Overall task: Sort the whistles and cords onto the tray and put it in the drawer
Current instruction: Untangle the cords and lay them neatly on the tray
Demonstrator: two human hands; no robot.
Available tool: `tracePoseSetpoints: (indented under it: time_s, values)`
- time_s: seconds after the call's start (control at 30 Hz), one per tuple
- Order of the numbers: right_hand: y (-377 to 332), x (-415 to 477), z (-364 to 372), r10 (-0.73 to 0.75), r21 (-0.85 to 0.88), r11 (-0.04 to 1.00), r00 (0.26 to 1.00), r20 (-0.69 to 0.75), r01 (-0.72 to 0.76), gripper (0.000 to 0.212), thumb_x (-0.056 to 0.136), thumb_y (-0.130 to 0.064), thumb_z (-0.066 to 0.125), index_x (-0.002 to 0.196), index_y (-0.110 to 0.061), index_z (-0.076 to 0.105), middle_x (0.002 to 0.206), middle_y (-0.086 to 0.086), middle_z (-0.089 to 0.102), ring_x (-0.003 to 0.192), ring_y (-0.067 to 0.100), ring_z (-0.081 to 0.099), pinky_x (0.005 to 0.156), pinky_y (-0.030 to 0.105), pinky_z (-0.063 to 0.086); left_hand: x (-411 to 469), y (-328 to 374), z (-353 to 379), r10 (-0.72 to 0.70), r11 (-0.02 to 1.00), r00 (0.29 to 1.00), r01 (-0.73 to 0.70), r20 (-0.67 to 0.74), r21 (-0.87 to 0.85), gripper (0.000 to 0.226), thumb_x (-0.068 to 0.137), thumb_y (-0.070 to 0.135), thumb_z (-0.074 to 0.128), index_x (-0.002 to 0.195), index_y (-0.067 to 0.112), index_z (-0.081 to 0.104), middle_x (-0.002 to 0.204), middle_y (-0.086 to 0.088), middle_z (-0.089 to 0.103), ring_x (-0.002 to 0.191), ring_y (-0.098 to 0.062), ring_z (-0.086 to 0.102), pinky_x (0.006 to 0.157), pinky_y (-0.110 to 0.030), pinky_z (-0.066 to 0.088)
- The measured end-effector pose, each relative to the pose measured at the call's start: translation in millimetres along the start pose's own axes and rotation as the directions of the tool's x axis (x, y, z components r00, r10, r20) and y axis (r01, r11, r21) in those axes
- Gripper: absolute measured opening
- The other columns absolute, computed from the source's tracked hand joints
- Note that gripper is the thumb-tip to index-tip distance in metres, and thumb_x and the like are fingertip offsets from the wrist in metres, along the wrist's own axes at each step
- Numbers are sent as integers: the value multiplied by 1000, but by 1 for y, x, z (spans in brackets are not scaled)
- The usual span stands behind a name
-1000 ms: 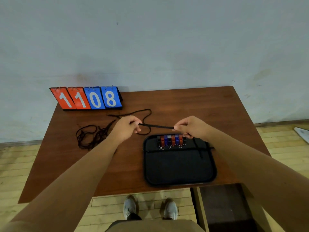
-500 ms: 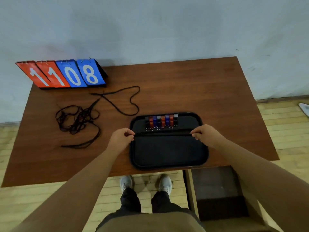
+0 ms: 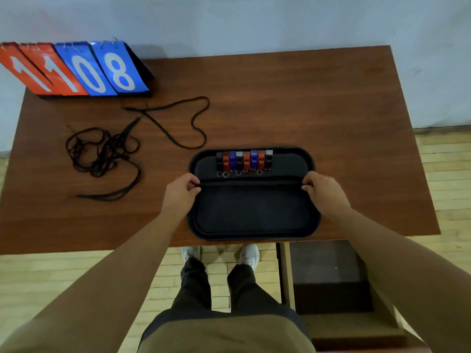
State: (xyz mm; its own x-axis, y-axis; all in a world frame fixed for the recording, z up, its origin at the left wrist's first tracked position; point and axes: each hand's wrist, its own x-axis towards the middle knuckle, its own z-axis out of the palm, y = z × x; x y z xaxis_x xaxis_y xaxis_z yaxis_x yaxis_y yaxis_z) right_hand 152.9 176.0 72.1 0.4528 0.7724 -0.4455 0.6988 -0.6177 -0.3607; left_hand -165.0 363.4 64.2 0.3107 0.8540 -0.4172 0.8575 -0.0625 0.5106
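A black tray (image 3: 252, 220) lies at the table's near edge. Several whistles (image 3: 244, 161), black, orange and blue with small key rings, stand in a row along its far side. A black cord (image 3: 251, 183) runs straight across the tray just below the whistles. My left hand (image 3: 181, 191) pinches its left end at the tray's left rim. My right hand (image 3: 323, 191) pinches its right end at the right rim. A tangle of black cords (image 3: 102, 151) lies on the table to the left, and one loose cord (image 3: 188, 123) loops behind the tray.
A flip scoreboard (image 3: 76, 70) reading 1108 stands at the table's far left corner against the wall. An open drawer (image 3: 328, 276) juts out under the table's near right side. My legs and shoes stand on the wooden floor below.
Both hands brought the stretched cord down from above the table onto the tray, below the whistle row, and moved apart to the tray's rims. The camera tilted further down.
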Motion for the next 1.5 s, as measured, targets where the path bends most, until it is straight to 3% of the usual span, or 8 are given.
tracePoseSetpoints:
  time_s: [0.13, 0.23, 0.33, 0.77, 0.93, 1.17, 1.33, 1.5]
  values:
    - [3, 3, 8, -86, -90, 993, 995, -43, 82, 10, 100, -17, 58, 103, -14, 66, 96, 4, 67, 85, 27, 63, 76, 41, 52, 1, 0, 5, 45, 999, 998, -44, -39, 31, 5, 91, 14, 70, 95, 16, 66, 93, 1, 61, 90, -15, 58, 74, -20, 40]
    - [7, 5, 14, -170, -221, 965, 977, -129, 139, 12, 97, -17, 61, 104, -13, 71, 97, 3, 64, 95, 27, 59, 88, 42, 45, 1, -3, 10, 75, 995, 994, -69, -85, 75, 8, 92, 17, 69, 100, 14, 70, 104, 0, 49, 104, -16, 47, 91, -24, 38]
    - [10, 9, 17, -179, -279, 952, 969, -167, 128, 15, 98, -18, 61, 107, -13, 72, 98, 4, 61, 99, 29, 54, 88, 43, 42, 3, -7, 13, 51, 994, 989, -36, -141, 106, 13, 92, 22, 70, 101, 12, 72, 109, 0, 37, 111, -23, 37, 95, -24, 29]
    - [-21, 2, 3, -86, -183, 982, 970, -226, 44, 31, 92, -27, 60, 118, -12, 66, 118, 7, 54, 115, 29, 47, 104, 48, 33, 6, -9, -14, 64, 996, 990, -56, -128, 67, 25, 91, 40, 69, 104, 19, 63, 120, -6, 39, 119, -27, 34, 104, -38, 35]
    - [-83, 16, -16, -142, -123, 986, 960, -240, 115, 33, 93, -27, 57, 121, -11, 64, 121, 6, 55, 117, 28, 49, 104, 45, 36, 16, -16, -53, 6, 1000, 990, -6, -141, 2, 24, 95, 37, 63, 111, 18, 62, 127, -7, 44, 126, -27, 39, 103, -37, 38]
    - [-212, 41, -2, -323, -76, 946, 934, -152, 314, 33, 93, -26, 56, 122, -10, 62, 122, 7, 53, 117, 28, 49, 102, 42, 38, 29, -60, -120, -39, 999, 986, 41, -163, 6, 29, 99, 37, 59, 116, 14, 61, 120, -3, 49, 103, -18, 52, 86, -29, 41]
    - [-296, 48, 40, -431, -59, 902, 901, -53, 428, 38, 93, -28, 55, 127, -11, 60, 126, 7, 52, 120, 29, 48, 104, 43, 38, 30, -126, -149, -125, 990, 987, 131, -102, 55, 28, 98, 35, 60, 119, 16, 61, 122, -3, 49, 115, -24, 51, 94, -36, 47]
    - [-349, 51, 95, -450, -93, 885, 889, 92, 457, 37, 95, -29, 52, 128, -14, 57, 126, 7, 50, 120, 30, 47, 105, 45, 38, 33, -170, -149, -87, 995, 996, 87, 0, 43, 23, 93, 31, 68, 112, 19, 63, 117, -1, 50, 116, -26, 52, 99, -41, 48]
